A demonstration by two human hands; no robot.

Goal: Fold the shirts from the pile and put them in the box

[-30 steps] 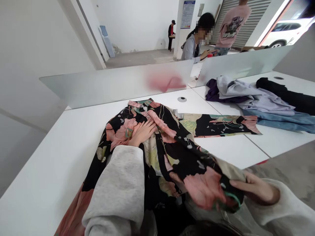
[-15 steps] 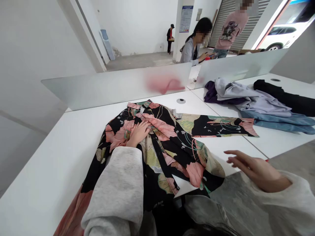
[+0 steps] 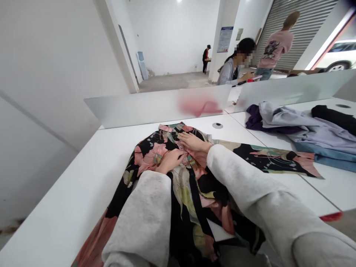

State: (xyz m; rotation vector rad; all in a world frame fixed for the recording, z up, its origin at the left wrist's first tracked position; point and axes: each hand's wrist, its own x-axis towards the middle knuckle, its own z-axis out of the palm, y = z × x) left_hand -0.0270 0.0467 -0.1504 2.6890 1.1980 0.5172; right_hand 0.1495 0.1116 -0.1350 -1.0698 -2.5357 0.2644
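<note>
One floral long-sleeved shirt (image 3: 152, 155), black with pink blooms, is laid on a white tabletop (image 3: 69, 207), its collar (image 3: 172, 128) pointed away from the wearer of the camera. One sleeve (image 3: 269, 157) is stretched out to the right; the other is angled down the left side. Two hands in grey cuffs are rested on the chest of the shirt, beside the front opening. By the right hand (image 3: 194, 141), set just below the collar, the cloth is covered with extended, apparently unclenched fingers. The left hand (image 3: 171, 160) is placed nearer the wearer, fingers partly bent; whether fabric is pinched cannot be told. For cloth this thin and creased, light, flat pressure would probably serve best, with one side steadied while the front edge is drawn straight.

Farther right, a blue garment (image 3: 330, 159) is met by the outstretched cuff, and lavender, purple and black clothes (image 3: 294, 118) are heaped nearby. Beyond a frosted divider (image 3: 139, 107), three people are seen, one in a pink top (image 3: 276, 48).
</note>
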